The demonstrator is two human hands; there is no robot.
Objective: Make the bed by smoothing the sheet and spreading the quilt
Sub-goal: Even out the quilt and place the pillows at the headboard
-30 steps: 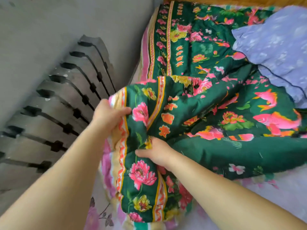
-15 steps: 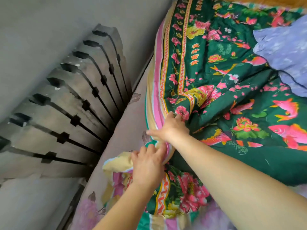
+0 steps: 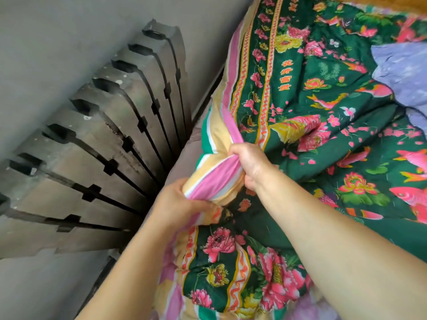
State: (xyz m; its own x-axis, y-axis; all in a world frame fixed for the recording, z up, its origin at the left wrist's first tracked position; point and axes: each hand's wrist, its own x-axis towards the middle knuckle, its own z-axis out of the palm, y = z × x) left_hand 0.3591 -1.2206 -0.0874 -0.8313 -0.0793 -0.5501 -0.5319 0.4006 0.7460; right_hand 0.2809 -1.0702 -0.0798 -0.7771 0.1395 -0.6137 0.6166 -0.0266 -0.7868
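A dark green quilt (image 3: 323, 116) with pink flowers, fish and a striped pink and yellow border covers most of the bed. Its left edge is bunched into a thick roll near the bed's side. My left hand (image 3: 182, 204) grips the lower end of that striped roll from below. My right hand (image 3: 251, 165) grips the same roll just above, fingers curled over the pink stripe. A pale floral sheet (image 3: 309, 308) shows only in a small patch at the bottom under the quilt.
A grey cast-iron radiator (image 3: 111, 139) stands against the grey wall on the left, close to the bed's side. A lilac pillow or cloth (image 3: 404, 72) lies on the quilt at the right. A wooden headboard strip (image 3: 392, 1) runs along the top.
Both hands have gathered the quilt's striped edge into a tighter roll and lifted it. The left hand went from flat on the border to gripping it. The view moved closer.
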